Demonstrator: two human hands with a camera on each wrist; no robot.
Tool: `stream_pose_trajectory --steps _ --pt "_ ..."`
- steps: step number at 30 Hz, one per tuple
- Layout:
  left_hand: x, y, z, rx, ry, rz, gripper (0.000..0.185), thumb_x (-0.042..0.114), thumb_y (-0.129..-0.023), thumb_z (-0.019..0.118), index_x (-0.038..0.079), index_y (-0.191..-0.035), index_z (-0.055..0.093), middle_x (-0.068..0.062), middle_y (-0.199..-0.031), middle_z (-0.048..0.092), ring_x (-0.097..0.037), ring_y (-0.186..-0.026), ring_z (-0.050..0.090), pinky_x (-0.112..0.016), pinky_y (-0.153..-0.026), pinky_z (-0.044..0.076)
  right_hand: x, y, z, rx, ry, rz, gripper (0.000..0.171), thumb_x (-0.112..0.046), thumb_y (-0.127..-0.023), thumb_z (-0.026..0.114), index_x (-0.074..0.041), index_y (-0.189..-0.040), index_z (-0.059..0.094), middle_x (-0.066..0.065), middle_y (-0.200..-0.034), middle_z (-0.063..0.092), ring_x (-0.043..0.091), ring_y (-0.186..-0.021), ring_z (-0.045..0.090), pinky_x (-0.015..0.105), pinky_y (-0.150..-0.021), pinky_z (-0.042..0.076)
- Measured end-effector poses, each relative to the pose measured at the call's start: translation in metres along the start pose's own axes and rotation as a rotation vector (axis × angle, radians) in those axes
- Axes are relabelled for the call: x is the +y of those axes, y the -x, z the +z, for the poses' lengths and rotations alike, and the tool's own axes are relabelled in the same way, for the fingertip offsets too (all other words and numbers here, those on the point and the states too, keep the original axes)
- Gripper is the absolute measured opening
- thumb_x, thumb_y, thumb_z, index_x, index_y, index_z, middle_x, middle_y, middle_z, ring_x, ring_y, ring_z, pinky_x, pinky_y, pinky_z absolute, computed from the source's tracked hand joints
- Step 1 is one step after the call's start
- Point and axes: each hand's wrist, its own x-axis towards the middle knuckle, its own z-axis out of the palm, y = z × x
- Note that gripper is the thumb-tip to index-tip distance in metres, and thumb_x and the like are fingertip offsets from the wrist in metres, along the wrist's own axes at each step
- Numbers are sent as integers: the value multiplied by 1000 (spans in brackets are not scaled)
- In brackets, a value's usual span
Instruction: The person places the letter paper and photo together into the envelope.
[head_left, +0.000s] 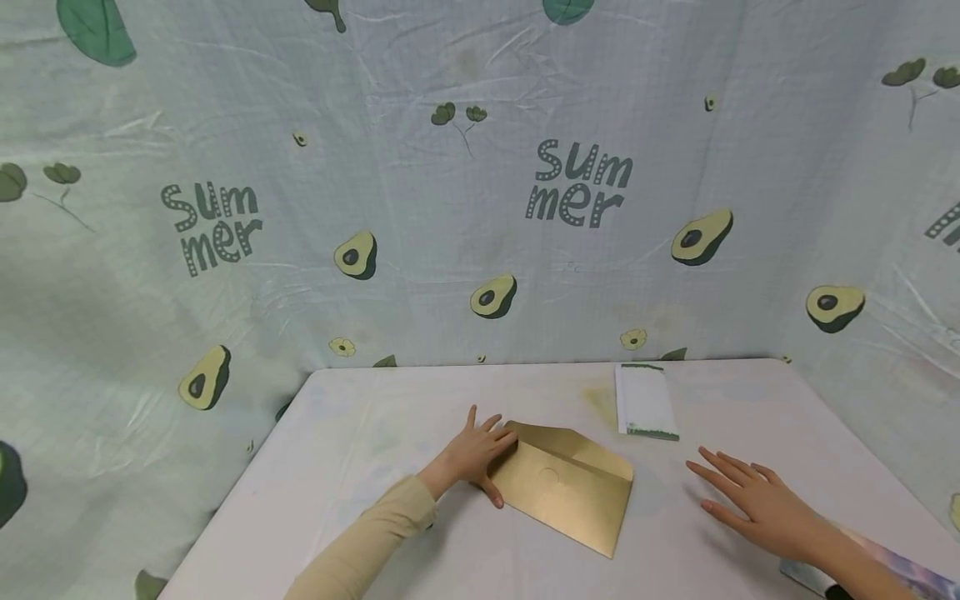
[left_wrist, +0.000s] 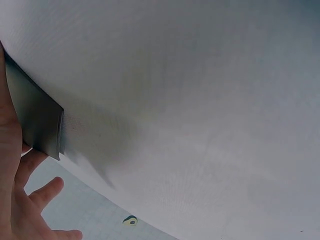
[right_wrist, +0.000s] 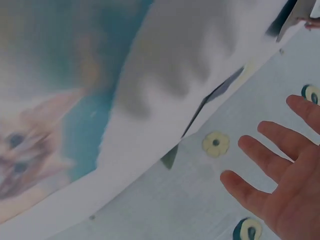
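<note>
My left hand [head_left: 478,454] rests on the left end of 1 gold envelope [head_left: 567,487], fingers laid straight across its corner and the thumb stretched along its near edge; nothing is pinched, the hand just presses flat. The envelope lies on the white counter [head_left: 360,450] near the middle, skewed so its long edge runs from upper left down to lower right, with its flap open and lying back toward the far side. In the left wrist view the same envelope [left_wrist: 35,117] shows as a dark slab against my palm [left_wrist: 15,200], its corner jutting out over the pale counter [left_wrist: 200,100].

My right hand [head_left: 753,500] is to the right of the envelope, apart from it, fingers spread and straight, pointing left toward it; it holds nothing. I cannot tell whether the palm touches the counter or hovers just above. In the right wrist view the fingers [right_wrist: 280,165] are likewise open and fanned.

Beyond the envelope, toward the far edge, lies 1 white slip of paper [head_left: 645,402] with green bands at its 2 short ends, well apart from both hands. At the near right corner, under my right forearm, 1 printed card [head_left: 892,567] with a coloured picture peeks out. Behind the counter hangs an avocado-print cloth [head_left: 450,208] reading "Summer".
</note>
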Motion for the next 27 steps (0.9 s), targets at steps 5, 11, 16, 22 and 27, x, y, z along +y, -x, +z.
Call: stream_pose_trajectory --steps 5,11,16,22,27 --pt "0 0 -1 1 -17 4 111 85 -48 51 20 -137 34 5 -136 43 -22 -131 33 -57 -99 29 19 19 -5 18 33 45 52 -42 -82 58 -24 -129 46 12 -128 49 29 -113 44 52 -81 36" --pt "0 1 -2 0 9 4 111 84 -48 52 19 -137 34 4 -136 43 -23 -131 33 -58 -99 28 38 45 1 50 98 104 58 -43 -79 61 -30 -132 40 11 -125 51 26 -108 44 52 -82 33" --pt "0 2 -4 -2 16 0 111 83 -48 53 19 -137 34 4 -135 44 -24 -130 34 -58 -99 28 54 65 5 31 107 166 68 -43 -81 59 -33 -139 25 15 -133 45 29 -109 40 54 -82 30" --pt "0 1 -3 0 14 -1 111 83 -48 53 19 -137 33 4 -135 44 -24 -130 34 -58 -99 28 72 85 10 -10 105 249 76 -45 -82 57 -24 -143 17 22 -127 47 32 -110 38 58 -85 23" --pt "-2 1 -1 -12 3 -11 112 84 -49 51 20 -138 32 4 -137 42 -24 -131 33 -58 -99 28 81 98 14 -75 192 346 77 -55 -79 54 -12 -139 30 22 -121 52 36 -108 42 61 -87 21"
